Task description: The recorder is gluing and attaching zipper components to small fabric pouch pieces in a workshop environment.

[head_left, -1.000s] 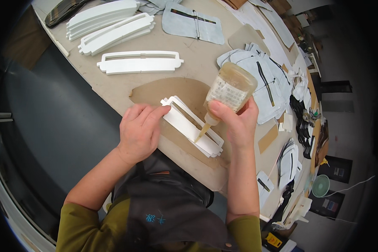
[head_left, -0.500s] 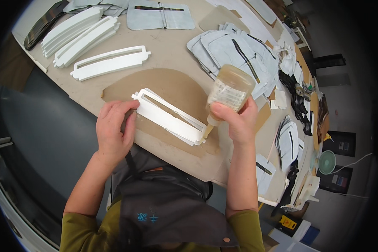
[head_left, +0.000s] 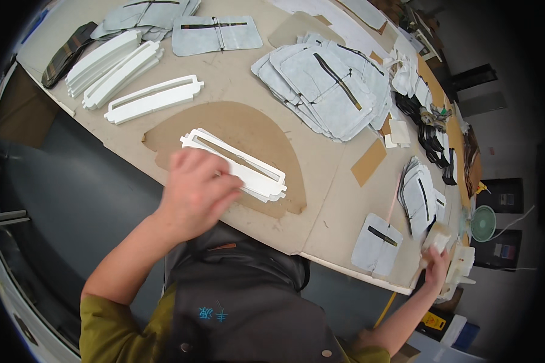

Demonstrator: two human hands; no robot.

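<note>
A stack of thin white slotted frames (head_left: 254, 181) lies on a brown half-round board (head_left: 236, 115) at the table's near edge. Over the near side of these frames is my left hand (head_left: 197, 190), its fingers bent and blurred; whether they grip a frame I cannot tell. Far to the right, my right hand (head_left: 437, 269) is closed round a clear squeeze bottle (head_left: 437, 237) of yellowish liquid, partly blurred, beside a white plastic holder (head_left: 460, 269).
More white frames (head_left: 118, 69) are stacked at the back left, with a single frame (head_left: 154, 100) nearer. Grey fabric panels with dark strips (head_left: 327, 85) are piled at the back. Another grey panel (head_left: 375, 245) lies near the right edge, close to a brown card piece (head_left: 368, 162).
My right hand has carried the bottle from the frames' right end to the table's far right. My left hand has moved rightward, from the frames' left end to over their near side.
</note>
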